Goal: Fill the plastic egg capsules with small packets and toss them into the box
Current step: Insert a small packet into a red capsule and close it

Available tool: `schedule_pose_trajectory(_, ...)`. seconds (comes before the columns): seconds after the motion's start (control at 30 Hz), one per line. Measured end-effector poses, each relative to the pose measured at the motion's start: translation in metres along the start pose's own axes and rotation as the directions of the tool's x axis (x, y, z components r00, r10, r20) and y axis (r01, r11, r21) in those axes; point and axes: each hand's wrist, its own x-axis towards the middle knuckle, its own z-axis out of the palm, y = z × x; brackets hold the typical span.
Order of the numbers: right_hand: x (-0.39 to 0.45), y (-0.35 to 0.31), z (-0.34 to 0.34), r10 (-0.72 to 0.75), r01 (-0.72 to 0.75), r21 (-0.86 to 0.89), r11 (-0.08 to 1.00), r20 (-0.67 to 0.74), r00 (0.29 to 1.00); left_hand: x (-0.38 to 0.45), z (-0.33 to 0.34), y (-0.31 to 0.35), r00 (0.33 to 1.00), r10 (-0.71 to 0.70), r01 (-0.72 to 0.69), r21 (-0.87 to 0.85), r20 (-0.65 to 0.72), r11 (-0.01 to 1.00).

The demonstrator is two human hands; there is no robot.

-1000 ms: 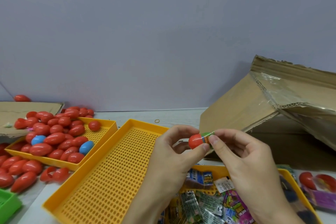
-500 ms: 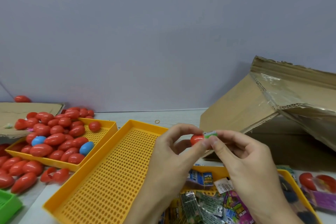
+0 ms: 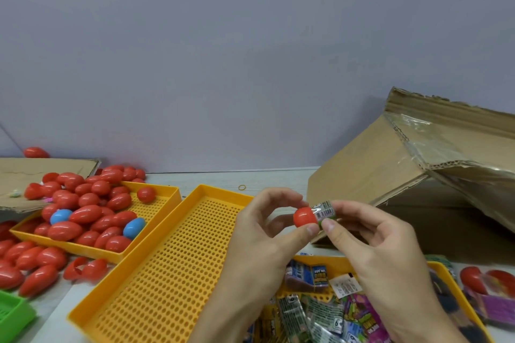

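Your left hand (image 3: 267, 228) pinches the red egg half (image 3: 305, 216), your right hand (image 3: 370, 239) pinches the packet (image 3: 324, 210) partly in — closing and tossing into the box (image 3: 390, 175) are left.

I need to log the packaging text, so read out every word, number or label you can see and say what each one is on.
"6": white number on the green foil packet in the yellow perforated tray near the hands.
"DINO", probably: yellow lettering on the blue foil packet; blurred.
Barcode, digits too small: rolled green packet pinched by the right hand at the red plastic egg half.
Other packets: unreadable.
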Motion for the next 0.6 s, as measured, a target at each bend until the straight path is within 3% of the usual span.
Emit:
schedule_pose_trajectory(0.23, -0.0013, -0.0042, 0.0043, -0.005, 0.004, -0.010, 1.000, -0.048, 0.999, -0.0011, 0.0033, 0.0036, 1.000, 0.020, -0.021, 0.100, 0.009, 0.995)
schedule_pose_trajectory(0.6, -0.0005, -0.0063, 0.0046, 0.062, -0.061, 0.042, 0.997, -0.040, 0.997, -0.0002, 0.0044, 0.0036, 0.998, 0.059, -0.061, 0.057, 0.032, 0.997)
